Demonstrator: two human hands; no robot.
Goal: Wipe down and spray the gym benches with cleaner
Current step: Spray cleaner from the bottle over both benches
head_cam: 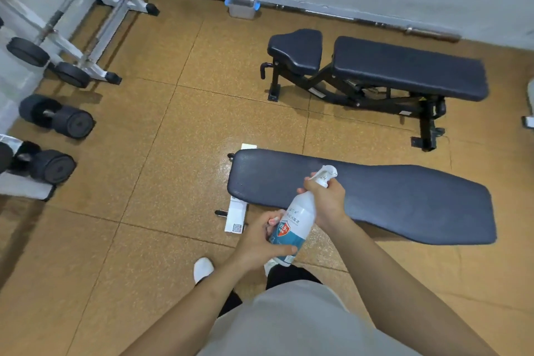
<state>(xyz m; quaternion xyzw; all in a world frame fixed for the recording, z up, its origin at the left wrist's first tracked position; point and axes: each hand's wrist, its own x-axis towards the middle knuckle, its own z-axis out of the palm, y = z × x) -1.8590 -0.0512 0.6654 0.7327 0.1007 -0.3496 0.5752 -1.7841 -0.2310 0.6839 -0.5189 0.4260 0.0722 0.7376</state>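
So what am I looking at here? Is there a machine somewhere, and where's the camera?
There is no machine. A person wears a wide-angle camera on the head, looking down at their own arms. The right hand grips the neck of a white spray bottle at its trigger, and the left hand holds its body. Just beyond lies a flat black bench, with an adjustable bench behind it near the wall. Dumbbells sit on the brown floor at left.

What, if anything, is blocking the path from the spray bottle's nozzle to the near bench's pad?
Nothing visible. The right hand grips the spray bottle at its neck and the left hand holds its body. The nozzle sits over the near bench's pad, whose dark surface lies bare around it.
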